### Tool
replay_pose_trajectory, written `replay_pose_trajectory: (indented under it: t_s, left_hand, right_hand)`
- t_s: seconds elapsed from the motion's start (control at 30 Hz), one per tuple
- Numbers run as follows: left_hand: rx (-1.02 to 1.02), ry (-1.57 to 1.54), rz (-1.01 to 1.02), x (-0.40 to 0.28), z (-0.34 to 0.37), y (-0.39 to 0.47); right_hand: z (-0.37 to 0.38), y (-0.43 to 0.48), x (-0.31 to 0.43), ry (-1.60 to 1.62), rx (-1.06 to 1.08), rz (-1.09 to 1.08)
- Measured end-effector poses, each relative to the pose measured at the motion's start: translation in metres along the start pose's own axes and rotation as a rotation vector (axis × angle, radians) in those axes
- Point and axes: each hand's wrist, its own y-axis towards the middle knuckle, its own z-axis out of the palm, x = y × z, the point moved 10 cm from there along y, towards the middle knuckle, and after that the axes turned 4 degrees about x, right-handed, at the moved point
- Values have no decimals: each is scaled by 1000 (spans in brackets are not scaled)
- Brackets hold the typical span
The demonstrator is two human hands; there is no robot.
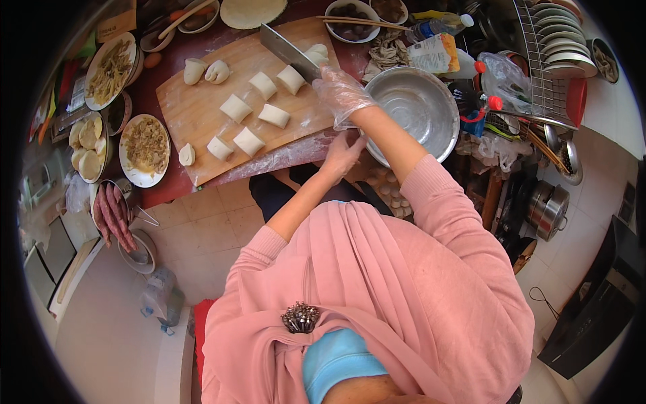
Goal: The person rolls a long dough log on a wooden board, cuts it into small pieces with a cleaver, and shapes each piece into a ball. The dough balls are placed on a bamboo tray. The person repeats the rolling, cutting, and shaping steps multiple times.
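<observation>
Gloved in clear plastic, my right hand grips a cleaver by its handle end, its blade over the far right part of a floured wooden board. Several cut pieces of white dough lie on the board, and two shaped dough lumps sit near its far left side. Partly behind the blade is another piece of dough. My bare left hand is at the table's near edge, beside the metal basin, fingers bent; no object shows in it.
Plates of cooked food and a bowl of pale round pieces stand at left. A bowl of dark round items is beyond the board. Bottles and a dish rack are at right. Purple sweet potatoes lie left of the table.
</observation>
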Motion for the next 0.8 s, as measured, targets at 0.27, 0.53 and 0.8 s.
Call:
replay_pose_trajectory:
  t_s: [0.27,0.53,0.8]
  left_hand:
    - [28,-137,9,-8,22,27]
    - [42,263,62,-36,-24,-1]
    - [-673,1189,439,-123,-175,-8]
  right_hand:
    - [-11,-8,16,46,-23,79]
    - [-5,0,27,44,-185,-28]
    - [-4,-50,33,-67,-356,-69]
